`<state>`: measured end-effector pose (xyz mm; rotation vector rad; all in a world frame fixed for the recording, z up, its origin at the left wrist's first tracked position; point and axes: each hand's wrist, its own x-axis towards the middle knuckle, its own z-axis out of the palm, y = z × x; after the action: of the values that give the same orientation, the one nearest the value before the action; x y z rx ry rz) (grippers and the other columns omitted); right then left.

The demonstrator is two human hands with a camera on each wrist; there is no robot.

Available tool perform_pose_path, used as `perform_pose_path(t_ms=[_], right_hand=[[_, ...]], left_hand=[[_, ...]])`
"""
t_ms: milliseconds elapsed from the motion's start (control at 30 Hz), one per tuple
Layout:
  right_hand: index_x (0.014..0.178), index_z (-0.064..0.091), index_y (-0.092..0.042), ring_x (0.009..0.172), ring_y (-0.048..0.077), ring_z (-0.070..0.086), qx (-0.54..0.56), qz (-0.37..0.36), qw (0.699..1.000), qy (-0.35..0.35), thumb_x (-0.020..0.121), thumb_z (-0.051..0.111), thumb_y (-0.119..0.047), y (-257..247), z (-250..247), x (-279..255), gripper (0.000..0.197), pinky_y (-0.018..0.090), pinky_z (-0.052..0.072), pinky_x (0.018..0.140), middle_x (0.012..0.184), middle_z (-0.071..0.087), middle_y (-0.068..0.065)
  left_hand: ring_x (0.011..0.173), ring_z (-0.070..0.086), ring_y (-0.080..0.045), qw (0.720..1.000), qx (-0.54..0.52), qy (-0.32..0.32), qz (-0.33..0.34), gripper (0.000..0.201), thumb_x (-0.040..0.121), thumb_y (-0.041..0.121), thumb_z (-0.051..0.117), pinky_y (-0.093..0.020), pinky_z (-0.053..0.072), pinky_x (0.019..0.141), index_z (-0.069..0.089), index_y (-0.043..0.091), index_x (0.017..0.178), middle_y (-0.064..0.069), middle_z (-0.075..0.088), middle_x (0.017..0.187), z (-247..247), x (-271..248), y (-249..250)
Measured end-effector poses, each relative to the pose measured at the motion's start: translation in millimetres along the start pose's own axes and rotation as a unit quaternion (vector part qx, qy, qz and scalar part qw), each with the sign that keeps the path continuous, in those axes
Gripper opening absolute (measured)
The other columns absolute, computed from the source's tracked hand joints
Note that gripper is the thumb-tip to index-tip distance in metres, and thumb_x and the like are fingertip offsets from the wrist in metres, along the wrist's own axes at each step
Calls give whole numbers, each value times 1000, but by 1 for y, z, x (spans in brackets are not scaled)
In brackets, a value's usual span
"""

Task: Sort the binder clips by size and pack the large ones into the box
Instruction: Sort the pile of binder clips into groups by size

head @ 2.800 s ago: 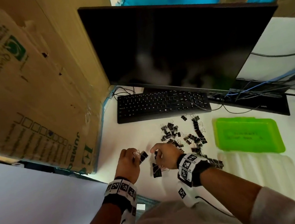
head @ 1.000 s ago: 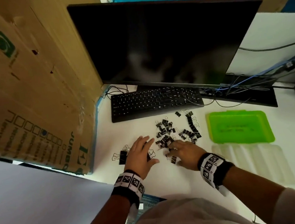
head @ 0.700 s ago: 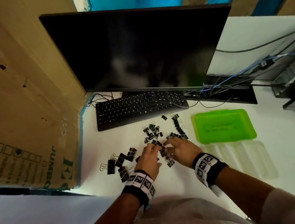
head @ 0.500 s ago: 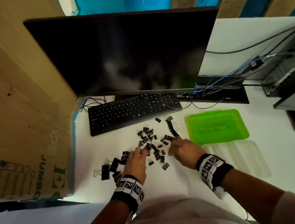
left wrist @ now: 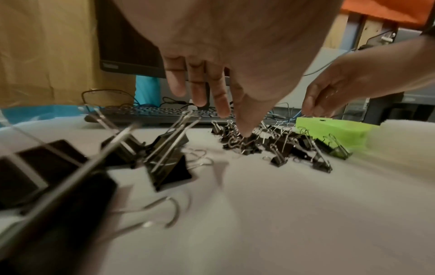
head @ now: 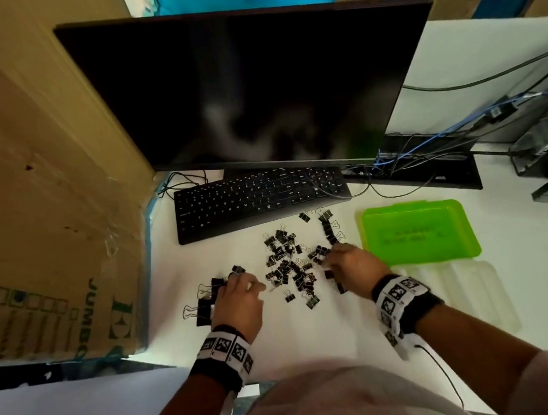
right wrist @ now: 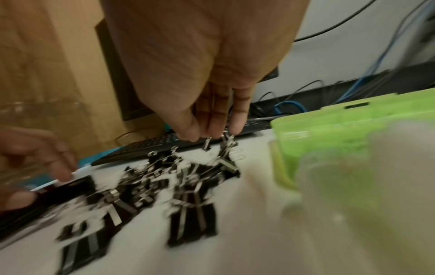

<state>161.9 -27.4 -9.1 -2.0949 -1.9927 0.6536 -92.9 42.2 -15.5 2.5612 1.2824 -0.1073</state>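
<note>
Large clips [head: 208, 301] left of small-clip pile [head: 290, 267]; box [head: 419, 232] right.

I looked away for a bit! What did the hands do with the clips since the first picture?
The left hand let go of the clip it held and moved left; it now rests by the big clips gathered there. The right hand moved to the right edge of the small clip pile, fingers down among them. The green box and keyboard stayed put.

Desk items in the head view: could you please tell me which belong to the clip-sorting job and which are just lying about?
Job:
large binder clips
mixed clip pile
green box
clear lid
left hand
right hand

Lying about:
keyboard
monitor
cardboard box
cables
</note>
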Motion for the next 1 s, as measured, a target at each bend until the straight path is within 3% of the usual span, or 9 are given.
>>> perform_pose_path(t_ms=[100,200,333,433,567,733,900,1000], right_hand=[[115,61,-19,101,25,61,-3,102,995,17,88,51,-5,21,-20,7,32,35,54,82,120,53,3],[129,48,-18,111,31,57,14,158,987,-15,88,54,-9,32,-30,20,42,38,50,90,135,40,7],[138,36,-14,120,32,52,70,223,972,-9,87,61,-17,38,-31,38,57,39,44,102,142,35,13],[146,24,-14,129,34,43,73,227,970,-49,83,67,-19,37,-30,46,76,39,39,107,149,26,16],[149,14,-17,134,32,38,59,168,979,-104,78,72,-12,34,-25,50,91,36,36,110,152,21,13],[150,14,-18,136,29,35,57,146,978,-135,81,70,-14,37,-26,56,89,33,33,111,154,22,10],[142,34,-13,131,26,41,72,155,981,-95,85,59,-9,47,-30,56,62,29,34,106,144,41,11],[137,38,-17,125,27,47,81,170,978,-90,83,55,-1,56,-32,56,59,32,40,102,143,39,11]], left_hand=[[116,47,-21,998,-33,35,37,26,86,20,61,-37,43,95,63,24,112,5,54,120,-8,16,14],[118,42,-17,994,-102,46,16,29,89,16,56,-33,40,101,60,23,117,6,48,124,-19,44,24],[121,43,-15,983,-176,43,-18,31,90,13,55,-32,37,107,57,23,119,4,45,126,-34,77,31],[121,43,-14,985,-168,18,-28,33,90,13,55,-30,38,107,54,25,121,6,43,128,-36,93,35],[122,42,-16,988,-150,-15,-18,36,89,18,58,-34,39,106,52,26,124,6,42,129,-32,108,43],[126,39,-18,987,-151,-48,15,50,82,20,68,-35,37,107,48,28,127,7,37,137,-25,129,57],[139,22,-24,983,-94,-151,44,89,65,29,83,-41,29,114,34,33,140,2,16,154,-19,150,66],[141,18,-25,981,-59,-175,66,102,61,28,86,-43,27,114,26,33,144,2,5,157,-14,160,71]])
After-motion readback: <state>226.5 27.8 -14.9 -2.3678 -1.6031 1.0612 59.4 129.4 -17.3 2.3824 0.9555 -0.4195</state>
